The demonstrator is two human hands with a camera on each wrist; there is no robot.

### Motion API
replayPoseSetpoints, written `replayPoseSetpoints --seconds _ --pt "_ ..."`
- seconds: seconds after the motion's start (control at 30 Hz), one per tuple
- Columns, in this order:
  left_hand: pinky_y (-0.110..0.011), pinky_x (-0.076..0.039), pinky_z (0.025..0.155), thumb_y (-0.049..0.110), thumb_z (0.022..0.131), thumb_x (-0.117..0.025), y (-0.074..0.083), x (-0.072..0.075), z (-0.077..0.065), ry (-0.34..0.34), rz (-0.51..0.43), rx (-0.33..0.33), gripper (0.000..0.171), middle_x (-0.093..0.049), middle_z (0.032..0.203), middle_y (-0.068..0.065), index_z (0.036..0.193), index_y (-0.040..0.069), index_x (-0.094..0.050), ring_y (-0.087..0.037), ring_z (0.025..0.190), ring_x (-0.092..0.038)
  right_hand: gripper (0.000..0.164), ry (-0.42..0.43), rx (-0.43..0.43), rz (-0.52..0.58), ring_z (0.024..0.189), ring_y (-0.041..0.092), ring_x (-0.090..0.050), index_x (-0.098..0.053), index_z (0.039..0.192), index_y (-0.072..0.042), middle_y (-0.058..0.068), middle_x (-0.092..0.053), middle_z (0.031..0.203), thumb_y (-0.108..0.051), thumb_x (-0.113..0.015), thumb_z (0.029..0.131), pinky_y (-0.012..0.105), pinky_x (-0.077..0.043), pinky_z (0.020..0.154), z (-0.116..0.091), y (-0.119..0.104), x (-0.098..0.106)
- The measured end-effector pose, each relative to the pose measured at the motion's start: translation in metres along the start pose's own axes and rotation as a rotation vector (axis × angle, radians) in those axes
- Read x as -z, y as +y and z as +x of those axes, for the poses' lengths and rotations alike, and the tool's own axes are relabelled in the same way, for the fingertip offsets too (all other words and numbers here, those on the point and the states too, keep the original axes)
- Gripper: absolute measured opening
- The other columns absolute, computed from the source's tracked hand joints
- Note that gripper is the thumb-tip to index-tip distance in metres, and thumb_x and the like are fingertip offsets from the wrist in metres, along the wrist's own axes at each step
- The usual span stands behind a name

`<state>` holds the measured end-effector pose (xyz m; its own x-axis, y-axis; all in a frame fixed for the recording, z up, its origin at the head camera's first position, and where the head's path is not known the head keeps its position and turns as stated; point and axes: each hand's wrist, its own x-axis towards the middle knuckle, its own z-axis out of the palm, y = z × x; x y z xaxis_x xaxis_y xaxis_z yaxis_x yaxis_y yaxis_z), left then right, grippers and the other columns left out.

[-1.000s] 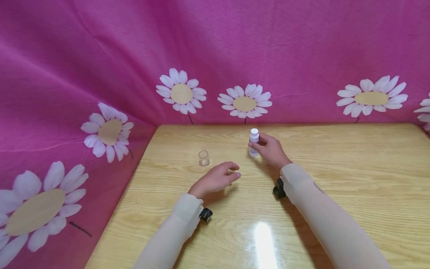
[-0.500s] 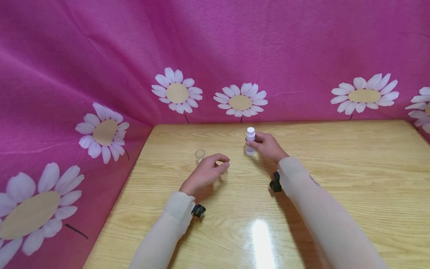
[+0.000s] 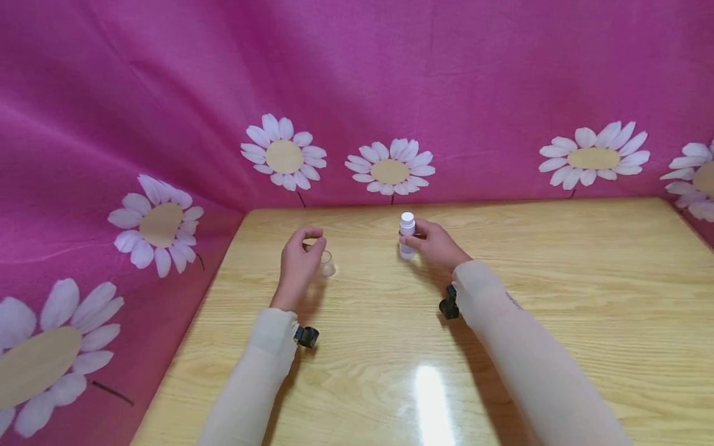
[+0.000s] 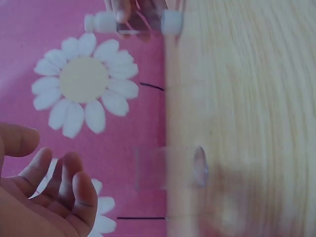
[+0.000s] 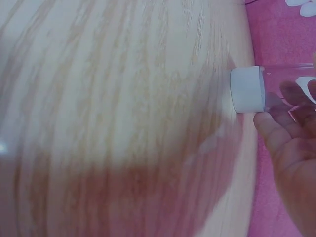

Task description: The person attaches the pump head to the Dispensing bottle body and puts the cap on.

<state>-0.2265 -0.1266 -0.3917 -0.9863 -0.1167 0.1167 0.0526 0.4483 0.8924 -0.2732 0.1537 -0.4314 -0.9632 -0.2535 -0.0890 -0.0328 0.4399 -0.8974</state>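
Note:
A small bottle with a white cap (image 3: 407, 220) and a clear body stands upright toward the back of the table. My right hand (image 3: 439, 245) grips its middle between thumb and fingers. The white base (image 5: 248, 90) shows below the fingers in the right wrist view. To the left, a small clear cup (image 3: 328, 269) stands on the wood. My left hand (image 3: 297, 266) hovers just left of the cup, fingers loosely bent and holding nothing. In the left wrist view, a gap separates those fingertips from the cup (image 4: 153, 168).
The wooden table (image 3: 368, 347) runs back to a pink cloth (image 3: 480, 93) printed with white daisies. The same cloth closes off the left side. A bright light reflection (image 3: 432, 396) lies on the near tabletop. Black wrist cameras sit at both cuffs.
My left hand has moved left and farther back, passing over the cup to its left side. My right hand keeps its grip on the bottle. The view has shifted slightly.

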Motion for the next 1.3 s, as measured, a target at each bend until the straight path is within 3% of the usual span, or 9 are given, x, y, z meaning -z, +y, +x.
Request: replayPoseSetpoints --seconds 0.2,0.37,0.5,0.63,0.87,1.07,1.3 --pt "-0.026 -0.045 0.071 0.021 0.096 -0.059 -0.011 0.003 0.002 0.025 0.048 0.025 0.028 -0.059 0.128 -0.008 0.120 0.009 -0.064 -0.016 0.087 -0.057 0.043 0.008 0.008 -0.038 0.132 0.035 -0.052 -0.051 0.139 -0.005 0.018 -0.057 0.139 -0.022 -0.058 0.101 0.051 -0.041 0.113 0.000 0.000 0.001" --pt "-0.039 -0.048 0.088 0.026 0.098 -0.059 -0.017 0.008 0.006 -0.090 0.103 0.091 0.039 -0.052 0.139 -0.011 0.132 0.008 -0.055 -0.027 0.106 -0.057 0.044 0.011 -0.005 -0.046 0.134 0.034 -0.051 -0.050 0.141 -0.007 0.016 -0.056 0.142 -0.024 -0.057 0.101 0.051 -0.039 0.114 0.000 0.000 0.003" --pt "-0.047 -0.043 0.106 0.028 0.096 -0.061 -0.021 0.011 0.009 -0.183 0.183 0.153 0.051 -0.045 0.147 -0.014 0.140 0.006 -0.047 -0.032 0.127 -0.050 0.046 -0.001 -0.023 -0.059 0.134 0.034 -0.051 -0.048 0.144 -0.008 0.016 -0.054 0.144 -0.024 -0.057 0.101 0.051 -0.039 0.114 0.000 -0.002 0.004" --pt "-0.049 -0.043 0.107 0.026 0.094 -0.063 -0.027 0.013 0.010 -0.226 0.224 0.160 0.056 -0.042 0.148 -0.016 0.142 0.005 -0.044 -0.035 0.131 -0.049 0.048 -0.026 -0.025 -0.072 0.135 0.034 -0.050 -0.046 0.146 -0.007 0.016 -0.053 0.144 -0.023 -0.057 0.101 0.051 -0.040 0.114 0.003 -0.005 0.005" --pt "-0.048 -0.039 0.113 0.018 0.090 -0.069 -0.041 0.015 0.013 -0.279 0.209 0.151 0.061 -0.045 0.148 -0.021 0.142 0.001 -0.042 -0.036 0.135 -0.047 0.044 -0.063 -0.016 -0.082 0.134 0.034 -0.051 -0.048 0.142 -0.004 0.019 -0.056 0.141 -0.019 -0.055 0.102 0.049 -0.043 0.112 0.006 -0.009 0.003" --pt "-0.049 -0.035 0.116 0.019 0.090 -0.070 -0.045 0.013 0.016 -0.355 0.247 0.187 0.065 -0.043 0.151 -0.021 0.144 0.000 -0.039 -0.035 0.139 -0.042 0.046 -0.061 -0.017 -0.072 0.135 0.034 -0.051 -0.047 0.143 -0.003 0.019 -0.056 0.141 -0.017 -0.056 0.101 0.048 -0.041 0.113 0.007 -0.007 0.003" --pt "-0.048 -0.038 0.115 0.021 0.091 -0.069 -0.044 0.010 0.017 -0.391 0.272 0.202 0.055 -0.047 0.150 -0.018 0.139 0.003 -0.046 -0.034 0.139 -0.044 0.046 -0.067 -0.024 -0.035 0.135 0.034 -0.050 -0.047 0.144 -0.003 0.019 -0.055 0.142 -0.017 -0.057 0.101 0.049 -0.038 0.115 0.007 -0.002 0.006"
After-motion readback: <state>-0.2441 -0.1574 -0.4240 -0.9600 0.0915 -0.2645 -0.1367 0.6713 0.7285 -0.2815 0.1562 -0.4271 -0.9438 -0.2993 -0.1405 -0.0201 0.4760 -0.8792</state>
